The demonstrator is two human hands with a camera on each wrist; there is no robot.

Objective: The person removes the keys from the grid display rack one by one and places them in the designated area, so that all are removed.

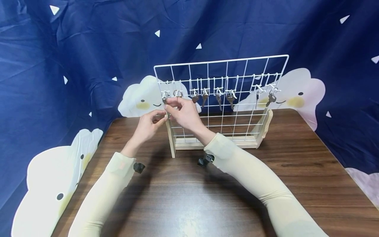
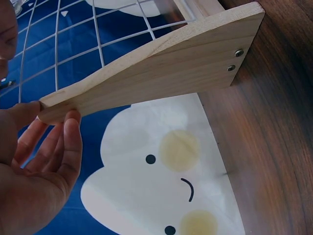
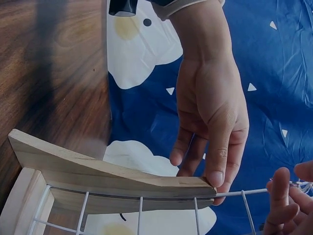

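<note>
A white wire grid rack (image 1: pixel 208 62) stands in a wooden base, with keys on rings hanging from its hooks. My left hand (image 1: pixel 148 126) pinches the upper tip of the left wooden side piece (image 2: pixel 156 73) between thumb and fingers. At the leftmost hook, the fingers of my right hand (image 1: pixel 186 113) pinch a key (image 1: pixel 164 100) whose ring is on that hook; the fingers partly cover it. Only fingertips of the right hand (image 3: pixel 281 208) show in its own wrist view, beside the metal ring. A bare ring (image 1: pixel 178 93) hangs on the second hook, its lower part hidden.
More keys hang rightward, including a dark key (image 1: pixel 230 97) mid-rack and another key (image 1: pixel 271 98) at the far right. The rack stands on a brown wooden table (image 1: pixel 183 191). Behind it hangs a blue cloth (image 1: pixel 103 42) with clouds and white triangles.
</note>
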